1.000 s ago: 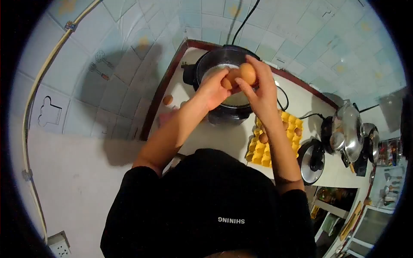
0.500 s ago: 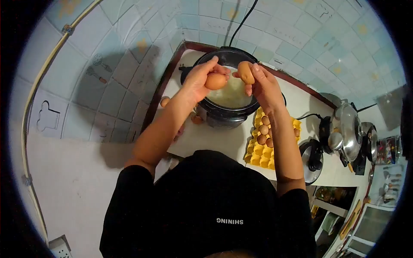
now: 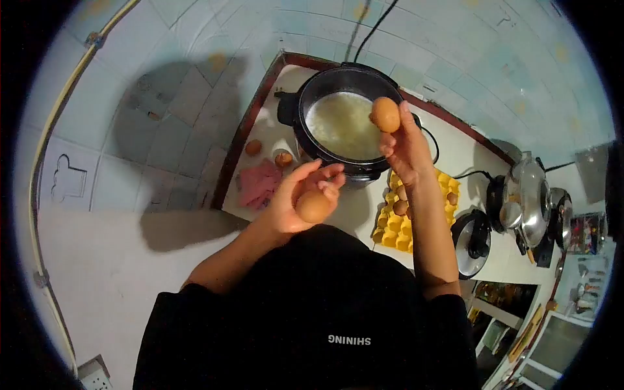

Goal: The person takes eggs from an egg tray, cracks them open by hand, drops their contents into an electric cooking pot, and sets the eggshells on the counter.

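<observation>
My left hand (image 3: 300,197) is curled around a brown egg (image 3: 314,207) close to my chest, in front of the pot. In my right hand (image 3: 409,140) another brown egg (image 3: 386,115) is pinched up at the fingertips, over the right rim of the pot. The black electric pot (image 3: 305,140) stands lidless, with a cloudy yellowish liquid (image 3: 341,123) inside. Beyond my left hand lie a brown egg or shell (image 3: 253,147) and an opened eggshell (image 3: 283,159) on the counter. My right forearm partly hides a yellow egg tray (image 3: 390,237) holding several brown eggs (image 3: 400,207).
A pink cloth (image 3: 259,184) lies on the white counter (image 3: 354,214), left of the pot. To the right are a glass lid (image 3: 469,247) and a metal pan lid (image 3: 530,201). A black cable (image 3: 374,29) hangs down the tiled wall behind.
My left hand has drawn back from over the pot toward my chest with its egg. My right hand, still holding its egg, has shifted slightly right, uncovering the liquid.
</observation>
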`<state>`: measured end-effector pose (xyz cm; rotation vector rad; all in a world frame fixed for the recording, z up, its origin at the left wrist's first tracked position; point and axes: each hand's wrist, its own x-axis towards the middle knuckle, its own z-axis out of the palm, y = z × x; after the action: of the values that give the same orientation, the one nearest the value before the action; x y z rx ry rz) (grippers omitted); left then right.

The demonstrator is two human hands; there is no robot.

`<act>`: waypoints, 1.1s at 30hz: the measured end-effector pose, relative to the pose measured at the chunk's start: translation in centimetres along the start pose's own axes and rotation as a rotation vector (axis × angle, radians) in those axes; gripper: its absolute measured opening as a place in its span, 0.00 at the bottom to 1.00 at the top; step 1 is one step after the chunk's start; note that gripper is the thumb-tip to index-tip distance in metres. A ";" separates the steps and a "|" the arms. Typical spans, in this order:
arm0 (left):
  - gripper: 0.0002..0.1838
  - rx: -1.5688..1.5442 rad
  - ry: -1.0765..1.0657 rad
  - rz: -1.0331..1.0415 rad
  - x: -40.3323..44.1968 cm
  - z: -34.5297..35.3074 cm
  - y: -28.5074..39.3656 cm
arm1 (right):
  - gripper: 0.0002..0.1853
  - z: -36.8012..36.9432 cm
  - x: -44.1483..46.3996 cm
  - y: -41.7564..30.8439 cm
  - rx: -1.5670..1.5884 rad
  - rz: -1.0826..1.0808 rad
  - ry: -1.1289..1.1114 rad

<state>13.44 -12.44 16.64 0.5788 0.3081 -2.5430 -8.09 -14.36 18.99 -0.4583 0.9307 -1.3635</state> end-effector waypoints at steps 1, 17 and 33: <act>0.17 -0.024 0.107 0.018 -0.3 -0.1 -0.1 | 0.25 0.2 0.2 0.2 0.023 0.021 -0.027; 0.19 1.689 -0.159 0.599 7.3 7.3 9.7 | 0.20 1.1 5.4 0.9 -0.510 -0.122 -0.101; 0.14 2.108 0.032 0.571 15.0 5.4 14.6 | 0.22 -1.7 12.7 3.4 -1.325 -0.380 -0.075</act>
<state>7.58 -32.96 13.07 1.0192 -2.2860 -1.3402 -8.09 -25.42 11.69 -1.7316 1.6695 -0.8552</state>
